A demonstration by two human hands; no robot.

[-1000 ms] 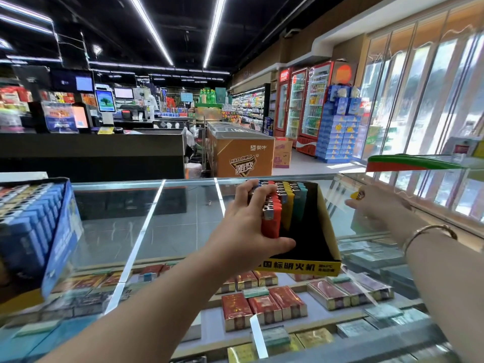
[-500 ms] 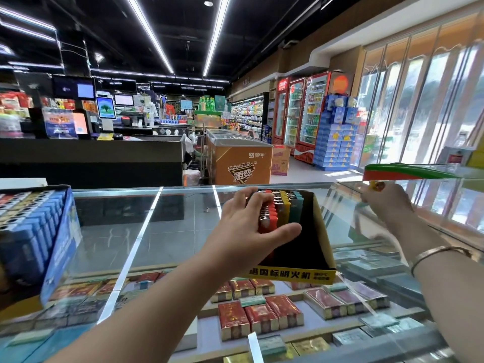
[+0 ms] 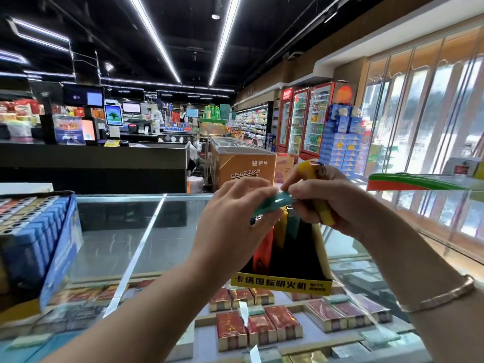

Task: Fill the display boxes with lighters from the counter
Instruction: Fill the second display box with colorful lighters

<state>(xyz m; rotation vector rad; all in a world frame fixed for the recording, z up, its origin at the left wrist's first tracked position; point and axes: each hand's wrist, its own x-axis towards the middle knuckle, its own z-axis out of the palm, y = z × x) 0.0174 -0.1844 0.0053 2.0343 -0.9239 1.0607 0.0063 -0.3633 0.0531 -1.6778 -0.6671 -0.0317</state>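
Observation:
A black display box with a yellow front strip (image 3: 281,282) stands on the glass counter (image 3: 125,239). Red, yellow and teal lighters (image 3: 264,247) stand in its far end; its near part is bare. Above the box, my right hand (image 3: 337,203) grips a bunch of yellow lighters (image 3: 323,210) and pinches one end of a teal lighter (image 3: 269,204). My left hand (image 3: 235,218) holds the other end of that teal lighter. A blue display box (image 3: 42,239) full of lighters stands at the left.
Cigarette packs (image 3: 259,328) lie in rows under the glass. A red and green object (image 3: 408,180) lies on the raised glass shelf at the right. Beyond the counter are a black checkout desk (image 3: 91,163) and an orange chest freezer (image 3: 243,163).
My left hand left the red lighters in the box and rose. My right hand came in from the right with yellow lighters. Both hands now meet on a teal lighter above the box.

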